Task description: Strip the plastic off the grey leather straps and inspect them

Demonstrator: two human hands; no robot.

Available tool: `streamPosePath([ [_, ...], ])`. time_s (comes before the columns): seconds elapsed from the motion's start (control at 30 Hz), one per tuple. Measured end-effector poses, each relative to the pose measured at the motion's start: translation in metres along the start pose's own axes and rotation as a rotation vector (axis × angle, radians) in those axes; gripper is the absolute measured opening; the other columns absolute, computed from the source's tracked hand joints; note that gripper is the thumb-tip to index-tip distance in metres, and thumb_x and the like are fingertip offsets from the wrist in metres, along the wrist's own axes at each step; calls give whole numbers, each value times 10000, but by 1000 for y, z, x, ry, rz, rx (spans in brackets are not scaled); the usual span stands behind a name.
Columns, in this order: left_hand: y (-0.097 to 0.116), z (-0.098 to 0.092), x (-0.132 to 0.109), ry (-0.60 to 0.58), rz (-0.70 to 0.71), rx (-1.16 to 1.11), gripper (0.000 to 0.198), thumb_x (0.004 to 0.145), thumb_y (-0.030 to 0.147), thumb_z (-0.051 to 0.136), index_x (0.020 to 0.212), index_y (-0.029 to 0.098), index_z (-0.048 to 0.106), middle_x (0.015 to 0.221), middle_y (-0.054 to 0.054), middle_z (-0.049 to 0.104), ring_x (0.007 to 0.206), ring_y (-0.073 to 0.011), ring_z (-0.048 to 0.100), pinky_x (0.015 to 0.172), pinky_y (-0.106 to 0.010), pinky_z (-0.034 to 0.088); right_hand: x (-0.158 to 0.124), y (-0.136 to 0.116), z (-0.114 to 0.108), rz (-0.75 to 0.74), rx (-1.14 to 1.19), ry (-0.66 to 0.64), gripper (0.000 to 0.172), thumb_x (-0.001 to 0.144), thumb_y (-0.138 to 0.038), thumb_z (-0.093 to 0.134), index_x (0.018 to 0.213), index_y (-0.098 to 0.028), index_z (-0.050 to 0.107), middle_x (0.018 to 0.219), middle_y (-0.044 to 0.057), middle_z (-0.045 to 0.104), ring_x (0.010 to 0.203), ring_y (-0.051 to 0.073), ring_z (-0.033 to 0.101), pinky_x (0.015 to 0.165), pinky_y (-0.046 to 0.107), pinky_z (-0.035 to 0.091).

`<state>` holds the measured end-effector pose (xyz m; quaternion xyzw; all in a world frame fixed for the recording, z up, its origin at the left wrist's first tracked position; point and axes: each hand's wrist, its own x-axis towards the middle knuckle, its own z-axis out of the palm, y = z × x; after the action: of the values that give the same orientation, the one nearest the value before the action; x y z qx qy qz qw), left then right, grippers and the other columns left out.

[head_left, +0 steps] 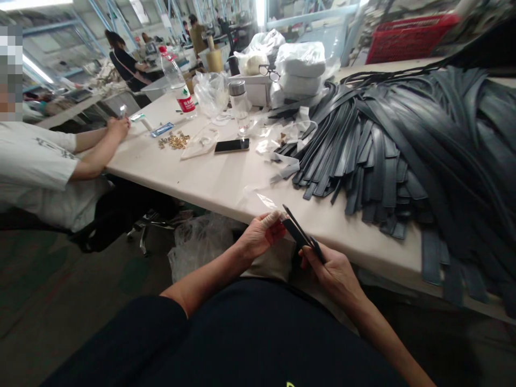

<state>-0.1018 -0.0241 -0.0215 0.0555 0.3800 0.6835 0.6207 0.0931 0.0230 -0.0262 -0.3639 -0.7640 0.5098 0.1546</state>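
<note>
My right hand point(332, 269) grips dark strap pieces point(296, 232) at the table's front edge, their ends pointing up and to the left. My left hand point(262, 235) is closed in a pinch right by the upper end of these straps, with pale wrapping on its fingers. What lies between its fingertips is too small to make out. A clear plastic piece point(266, 201) shows on the table just beyond the left fingers. To the right, a big heap of dark straps point(387, 150) spreads over the table, some hanging over its front edge.
On the table point(193, 185) lie a phone point(232, 145), small gold-coloured metal parts point(177, 141), a glass jar point(240, 110) and a red-labelled bottle point(179, 88). A co-worker's hands point(119, 128) are at the left end. Behind stand plastic-wrapped bundles point(301, 64) and a red crate point(411, 37).
</note>
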Motion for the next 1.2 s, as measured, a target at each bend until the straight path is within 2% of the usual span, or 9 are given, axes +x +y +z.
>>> streamPosePath([
  [0.2,-5,0,3,17,-6,14,338,604,327,908,749,122,682,667,-3,699,624,-117,672,638,-212,540,-1,5,1,-11,-41,69,505,943,-635,397,826,-208,641,669,18,662,498,155,576,481,253,442],
  [0.37,-7,2,1,30,-10,16,312,624,311,899,756,126,685,684,-2,702,631,-110,673,637,-203,539,-1,10,3,-19,-41,81,502,940,-635,408,841,-204,646,667,19,663,505,159,578,493,257,449],
  [0.53,-7,5,0,18,-1,24,286,670,306,872,781,110,694,788,-24,728,662,-102,676,629,-186,530,-2,14,1,4,-26,138,504,939,-637,406,838,-203,640,666,19,666,488,153,566,497,259,439],
  [0.67,-8,4,2,48,-20,2,256,672,283,869,766,123,693,728,-10,714,654,-114,680,642,-204,539,-2,12,1,-20,-113,129,514,940,-639,382,812,-211,637,664,18,662,522,166,581,523,260,418],
  [0.83,-12,4,4,59,-43,10,207,697,256,847,772,133,699,704,-9,711,654,-123,679,647,-216,528,-1,10,4,-59,-309,194,494,947,-602,371,746,-222,615,645,19,649,573,184,588,555,264,367],
  [1.0,-18,6,3,77,-30,20,318,565,267,913,753,121,703,707,-20,710,625,-123,653,627,-222,506,-1,14,4,-44,-375,154,528,936,-640,321,746,-240,609,597,10,622,531,192,568,524,267,357],
  [1.1,-21,7,3,78,-25,49,434,481,368,940,735,105,707,682,-32,695,592,-123,626,619,-232,489,1,23,2,22,-336,75,545,900,-702,334,793,-268,646,637,17,667,583,219,629,536,275,426],
  [1.17,-21,7,5,78,-1,72,462,457,395,938,733,99,715,696,-40,693,589,-124,611,650,-251,489,4,30,1,71,-288,34,532,884,-719,355,891,-308,694,712,24,716,675,249,686,574,290,494],
  [1.2,-21,7,6,88,19,86,465,452,394,934,741,98,722,710,-43,694,594,-125,606,666,-261,488,7,33,1,80,-280,51,525,890,-713,355,886,-323,706,693,28,714,672,261,692,572,304,512],
])
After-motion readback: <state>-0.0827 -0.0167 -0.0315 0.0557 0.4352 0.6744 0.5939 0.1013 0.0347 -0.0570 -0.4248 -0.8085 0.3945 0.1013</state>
